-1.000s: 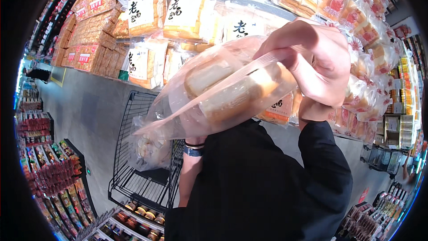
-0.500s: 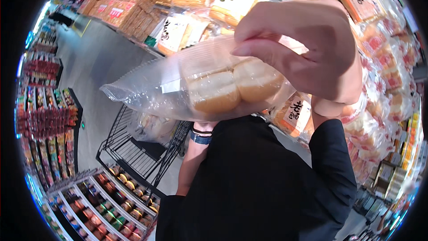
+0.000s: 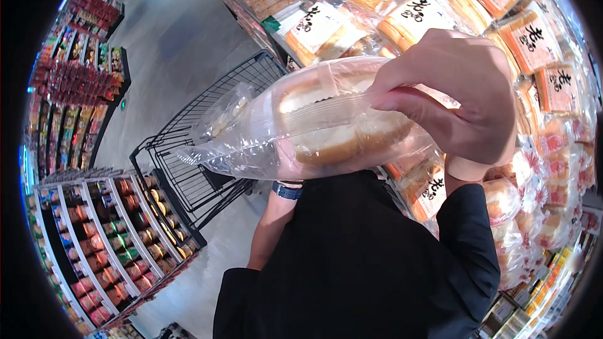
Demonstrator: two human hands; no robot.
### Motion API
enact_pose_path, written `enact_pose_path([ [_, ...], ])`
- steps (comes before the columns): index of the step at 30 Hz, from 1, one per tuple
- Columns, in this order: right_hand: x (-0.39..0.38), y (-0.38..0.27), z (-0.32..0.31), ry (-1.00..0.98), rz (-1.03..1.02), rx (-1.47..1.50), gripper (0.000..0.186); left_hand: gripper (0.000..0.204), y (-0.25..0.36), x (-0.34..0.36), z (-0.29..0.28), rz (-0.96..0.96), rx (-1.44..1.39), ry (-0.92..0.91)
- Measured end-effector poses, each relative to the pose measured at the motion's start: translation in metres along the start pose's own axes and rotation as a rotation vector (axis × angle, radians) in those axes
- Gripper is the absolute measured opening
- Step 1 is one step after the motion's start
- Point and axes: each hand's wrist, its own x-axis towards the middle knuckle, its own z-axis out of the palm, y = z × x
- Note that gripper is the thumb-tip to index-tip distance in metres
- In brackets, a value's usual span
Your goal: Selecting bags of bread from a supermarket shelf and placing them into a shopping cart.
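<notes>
A clear plastic bag of bread (image 3: 333, 146) is held up in front of my chest, with pale, golden-crusted rolls or slices inside. Its ribbed back seam (image 3: 320, 113) faces me, and its crimped end points left. My right hand (image 3: 461, 94) is closed, thumb and fingers pinching the film near the seam's right end. From below, my left hand (image 3: 287, 160) supports the bag; its heel shows dimly through the plastic, while its fingers are hidden behind the bread. A dark blue band circles my left wrist.
Bagged bread loaves (image 3: 421, 19) with white labels are piled on a display ahead and to the right. A black wire shopping cart (image 3: 182, 150), holding a clear bag, stands at my left. Shelves of packaged goods (image 3: 103, 245) line the lower left beside the grey floor (image 3: 182, 31).
The bag has been turned over in my hands, so the ribbed seam now faces me. My view has shifted, and the bread display sits farther right and lower in it.
</notes>
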Motion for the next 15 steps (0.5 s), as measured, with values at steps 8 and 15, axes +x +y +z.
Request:
enact_pose_path([
  [8,0.036,0.007,0.034,-0.013,-0.050,0.088,0.014,0.072,0.035,0.002,-0.011,0.046,-0.108,-0.070],
  [15,0.075,0.019,0.074,0.192,-0.251,-0.027,0.033,0.072,0.074,0.001,0.024,0.088,0.233,0.216],
])
